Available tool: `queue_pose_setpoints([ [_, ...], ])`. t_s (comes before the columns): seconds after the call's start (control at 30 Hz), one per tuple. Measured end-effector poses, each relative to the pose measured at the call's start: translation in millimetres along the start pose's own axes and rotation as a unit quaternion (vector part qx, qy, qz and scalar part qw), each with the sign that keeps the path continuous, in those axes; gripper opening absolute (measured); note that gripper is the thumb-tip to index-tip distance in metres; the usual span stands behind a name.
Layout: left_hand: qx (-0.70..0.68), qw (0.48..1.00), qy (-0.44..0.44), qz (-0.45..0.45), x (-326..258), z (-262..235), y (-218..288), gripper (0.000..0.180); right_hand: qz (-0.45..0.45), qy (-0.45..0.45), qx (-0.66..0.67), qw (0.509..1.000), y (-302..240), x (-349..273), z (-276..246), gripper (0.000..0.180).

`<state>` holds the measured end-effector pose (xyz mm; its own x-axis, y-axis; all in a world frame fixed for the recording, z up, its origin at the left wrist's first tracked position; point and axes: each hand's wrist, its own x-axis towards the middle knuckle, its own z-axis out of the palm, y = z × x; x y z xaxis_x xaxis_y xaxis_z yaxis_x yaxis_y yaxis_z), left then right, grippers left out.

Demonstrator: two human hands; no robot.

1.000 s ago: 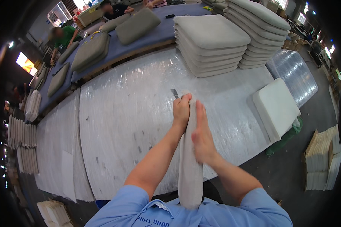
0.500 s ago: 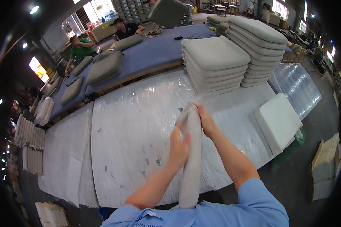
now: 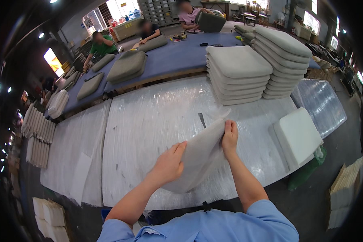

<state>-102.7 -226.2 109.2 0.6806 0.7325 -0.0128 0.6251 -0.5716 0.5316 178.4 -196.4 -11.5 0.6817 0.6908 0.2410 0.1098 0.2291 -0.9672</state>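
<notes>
A light grey seat cushion (image 3: pixel 199 157) is tilted in front of me over the plastic-covered table (image 3: pixel 149 105). Thin, pale sheeting seems to cover it and stands up loosely at its far corner. My left hand (image 3: pixel 168 163) is closed on its left edge. With thumb and fingers, my right hand (image 3: pixel 230 137) pinches the upper right corner. Just beyond the cushion, a narrow dark tool or strip (image 3: pixel 201 120) lies on the plastic; I cannot make out its kind.
Two stacks of grey cushions, one shorter (image 3: pixel 238 74) and one taller (image 3: pixel 284 56), stand at the far right. Nearer right lies a white cushion (image 3: pixel 298 135). Beyond is a blue table (image 3: pixel 169 56) with darker cushions (image 3: pixel 127 66) and several people. White sheeting (image 3: pixel 81 177) lies left.
The cushion has turned from edge-on to showing its broad face. My left hand has moved left and down, the right slightly right. The dark strip has come into view.
</notes>
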Motion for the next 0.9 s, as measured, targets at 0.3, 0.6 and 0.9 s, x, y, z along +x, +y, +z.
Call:
queue_pose_setpoints([
  [0.3, 0.203, 0.978, 0.037, -0.022, 38.5, 39.6, 57.5, 0.079, -0.314, -0.112, -0.224, 0.916, -36.3, 15.8, -88.2, 0.067],
  [0.6, 0.226, 0.957, 0.167, 0.065, 78.9, 84.6, 102.5, 0.078, -0.505, -0.386, -0.206, 0.744, -52.4, 66.7, -111.6, 0.062],
  [0.9, 0.191, 0.966, 0.170, 0.030, 100.1, 93.7, 108.0, 0.052, -0.476, -0.419, -0.092, 0.768, -31.0, 83.9, -103.3, 0.049],
])
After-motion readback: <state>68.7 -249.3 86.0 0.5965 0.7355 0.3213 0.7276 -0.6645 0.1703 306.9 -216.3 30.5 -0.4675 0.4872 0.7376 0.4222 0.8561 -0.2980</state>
